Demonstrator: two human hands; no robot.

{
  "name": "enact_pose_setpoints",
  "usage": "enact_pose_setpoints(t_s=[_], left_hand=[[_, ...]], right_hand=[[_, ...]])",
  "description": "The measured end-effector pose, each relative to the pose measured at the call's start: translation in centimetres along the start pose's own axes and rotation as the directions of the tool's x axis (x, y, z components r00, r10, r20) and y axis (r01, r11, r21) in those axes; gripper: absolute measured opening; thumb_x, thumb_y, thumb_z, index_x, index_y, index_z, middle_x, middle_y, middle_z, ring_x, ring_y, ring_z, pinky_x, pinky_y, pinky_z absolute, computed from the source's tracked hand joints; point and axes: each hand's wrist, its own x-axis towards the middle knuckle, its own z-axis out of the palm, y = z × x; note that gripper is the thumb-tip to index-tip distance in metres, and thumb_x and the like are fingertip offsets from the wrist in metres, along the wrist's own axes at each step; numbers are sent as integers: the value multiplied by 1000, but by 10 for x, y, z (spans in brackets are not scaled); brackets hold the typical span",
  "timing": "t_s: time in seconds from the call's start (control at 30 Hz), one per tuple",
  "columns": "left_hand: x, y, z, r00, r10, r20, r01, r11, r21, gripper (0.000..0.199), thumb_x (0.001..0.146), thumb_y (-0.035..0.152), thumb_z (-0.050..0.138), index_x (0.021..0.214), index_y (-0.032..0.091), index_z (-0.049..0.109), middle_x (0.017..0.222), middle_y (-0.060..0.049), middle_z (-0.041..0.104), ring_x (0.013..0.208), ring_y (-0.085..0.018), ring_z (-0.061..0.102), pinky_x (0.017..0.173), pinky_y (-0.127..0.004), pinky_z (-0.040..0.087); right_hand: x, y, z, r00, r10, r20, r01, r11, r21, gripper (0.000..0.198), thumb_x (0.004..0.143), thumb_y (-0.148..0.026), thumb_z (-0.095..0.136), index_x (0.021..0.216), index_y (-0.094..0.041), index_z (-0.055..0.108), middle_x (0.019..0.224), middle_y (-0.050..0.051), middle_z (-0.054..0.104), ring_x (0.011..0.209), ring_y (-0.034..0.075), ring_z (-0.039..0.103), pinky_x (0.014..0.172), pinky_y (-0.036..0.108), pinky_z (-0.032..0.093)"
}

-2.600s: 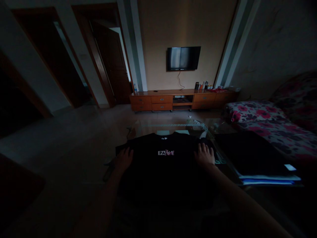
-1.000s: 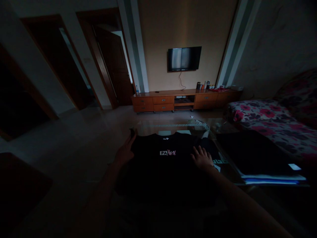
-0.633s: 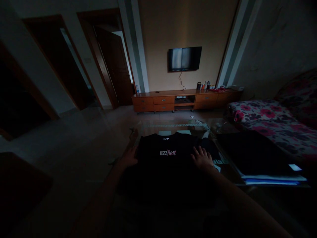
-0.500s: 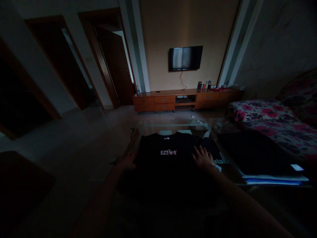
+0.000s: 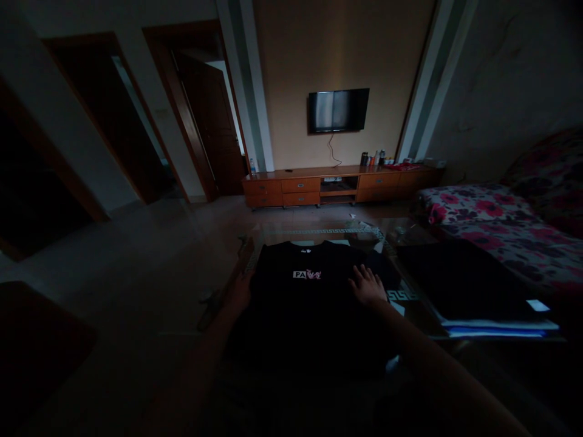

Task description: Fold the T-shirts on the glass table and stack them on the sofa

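A black T-shirt (image 5: pixel 300 309) lies spread on a glass-topped table (image 5: pixel 407 295), neckline facing away from me, with a white and pink "PAWS" print on its chest. My right hand (image 5: pixel 368 285) rests flat on the shirt's right side, fingers spread. At the shirt's left edge is my left hand (image 5: pixel 240 290). It touches the cloth there, but its fingers are too dark to make out. Darkness hides most of the shirt's lower part.
To the right on the table sits a stack of folded clothes (image 5: pixel 473 285), black on top with white and blue layers beneath. A flowered sofa (image 5: pixel 483 206) stands beyond it. Across the room are a wooden TV cabinet (image 5: pixel 300 185) and a wall-mounted television (image 5: pixel 338 110).
My left hand has shifted slightly forward along the shirt's left edge. My right hand stays flat on the cloth. The view has moved a little, and a pale patch now shows by the shirt's lower right.
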Motion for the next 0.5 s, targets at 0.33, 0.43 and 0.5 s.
enact_pose_setpoints(t_s=[0.33,0.43,0.5], left_hand=[[-4,-14,-4,969,248,16,-248,959,134,76,87,7,42,160,27,32,161,-10,40,146,-27,40,120,-43,33],[-2,-25,-1,903,416,106,-426,900,94,72,88,4,36,158,21,37,165,-7,35,152,-19,32,125,-38,24],[-2,-30,1,879,449,160,-465,881,83,70,89,6,35,158,19,38,165,-6,34,152,-18,31,126,-37,22]], right_hand=[[-11,10,-11,997,34,75,-26,994,-109,65,103,-57,25,163,-36,19,172,5,13,154,37,19,114,62,28],[-7,9,-5,995,55,79,-48,995,-89,65,103,-59,22,164,-37,16,172,4,10,155,36,15,116,61,24],[-5,10,-3,996,58,73,-52,996,-76,65,103,-60,22,164,-37,16,172,3,10,156,35,14,117,61,22]])
